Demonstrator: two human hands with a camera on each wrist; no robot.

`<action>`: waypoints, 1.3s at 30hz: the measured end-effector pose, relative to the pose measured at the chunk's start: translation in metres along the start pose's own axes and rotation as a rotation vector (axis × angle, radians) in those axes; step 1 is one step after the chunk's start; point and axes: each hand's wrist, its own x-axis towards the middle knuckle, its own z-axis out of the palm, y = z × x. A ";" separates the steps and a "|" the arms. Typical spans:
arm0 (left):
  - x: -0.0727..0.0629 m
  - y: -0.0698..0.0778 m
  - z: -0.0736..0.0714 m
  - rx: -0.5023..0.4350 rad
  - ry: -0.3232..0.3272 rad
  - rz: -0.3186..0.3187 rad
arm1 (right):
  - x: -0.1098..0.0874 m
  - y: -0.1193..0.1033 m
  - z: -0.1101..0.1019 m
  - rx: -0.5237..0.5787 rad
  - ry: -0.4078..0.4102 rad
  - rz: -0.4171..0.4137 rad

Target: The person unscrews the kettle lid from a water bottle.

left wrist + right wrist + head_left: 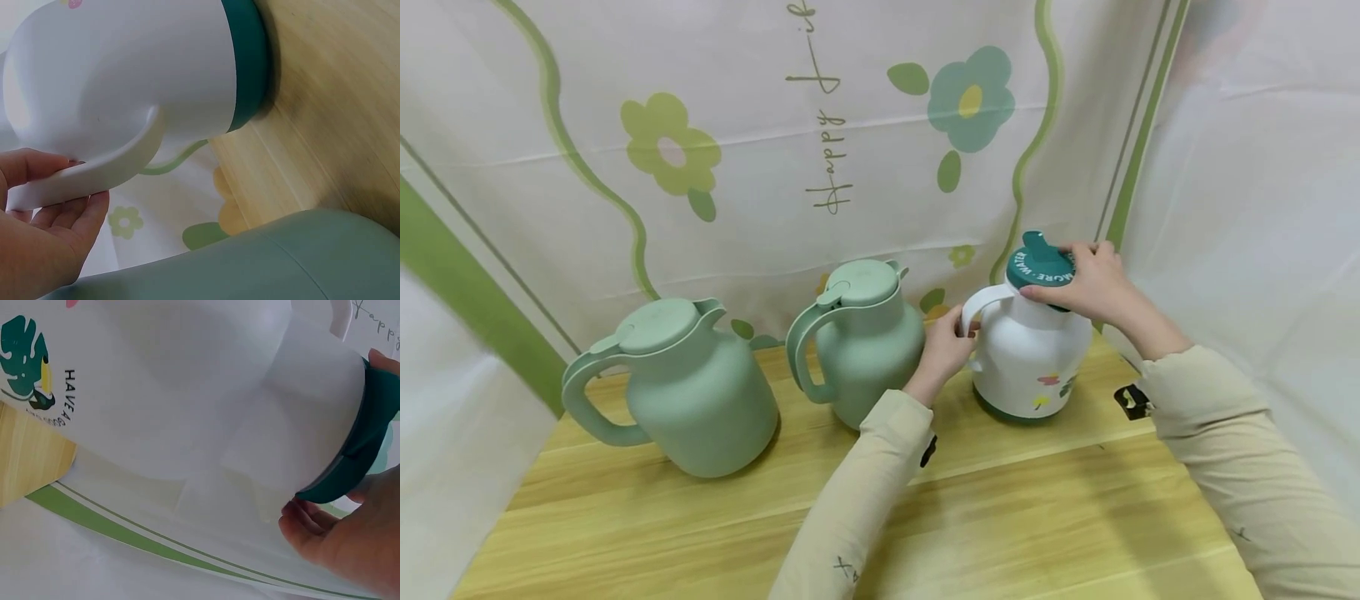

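A white thermos jug (1030, 358) with a dark green base and printed leaves stands upright on the wooden table at the right. Its dark green lid (1041, 265) is on the neck, spout piece pointing up and back. My left hand (946, 348) grips the white handle (119, 165), thumb on one side and fingers on the other. Around the lid's edge my right hand (1097, 285) has its thumb and fingers curled, and the right wrist view shows the fingertips under the rim. Part of the lid is hidden behind that hand.
Two pale green jugs stand to the left: one (872, 350) close beside my left forearm, another (700, 400) farther left. Behind the wooden table (1000, 508) hangs a white flowered curtain (850, 125). White sheeting (1262, 208) closes off the right side.
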 end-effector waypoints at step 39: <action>-0.004 0.002 0.000 -0.014 -0.009 -0.001 | -0.010 0.001 -0.004 -0.064 -0.032 -0.134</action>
